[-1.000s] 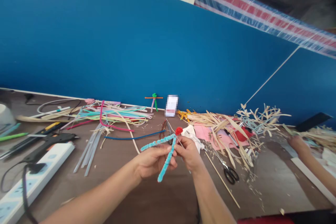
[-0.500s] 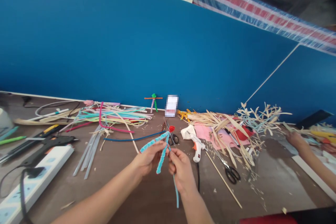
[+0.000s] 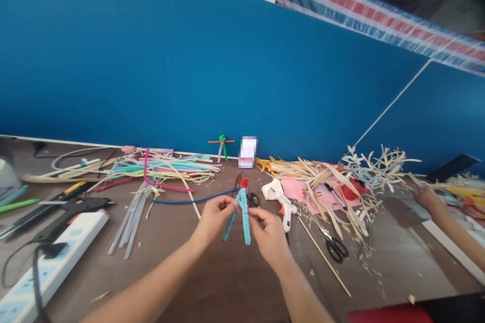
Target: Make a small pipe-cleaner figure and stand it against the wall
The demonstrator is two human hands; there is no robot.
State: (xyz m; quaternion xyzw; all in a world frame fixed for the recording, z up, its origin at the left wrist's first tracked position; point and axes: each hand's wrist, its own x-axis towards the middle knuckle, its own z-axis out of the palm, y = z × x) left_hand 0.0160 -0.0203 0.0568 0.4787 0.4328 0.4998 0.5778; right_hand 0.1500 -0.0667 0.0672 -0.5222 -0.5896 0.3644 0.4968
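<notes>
My left hand (image 3: pixel 214 219) and my right hand (image 3: pixel 270 237) pinch a fuzzy light-blue pipe cleaner (image 3: pixel 242 217) between them, held upright near the middle of the table. It is bent into two legs that hang downward. A red pom-pom (image 3: pixel 244 182) sits at its top end. Just beyond my hands lie small black-handled scissors (image 3: pixel 252 199) and a white hot glue gun (image 3: pixel 282 207). Neither hand touches them.
A co-worker's hand (image 3: pixel 428 199) reaches in at the right. Dry palm-leaf strips (image 3: pixel 322 176) cover pink paper at the back, with larger scissors (image 3: pixel 335 247) in front. Coloured strips (image 3: pixel 159 166), a black glue gun (image 3: pixel 71 207) and a power strip (image 3: pixel 53 257) lie left.
The pipe cleaner's long loose end no longer hangs below my right hand. The piece now forms two legs under the pom-pom, and my hands sit closer together around it.
</notes>
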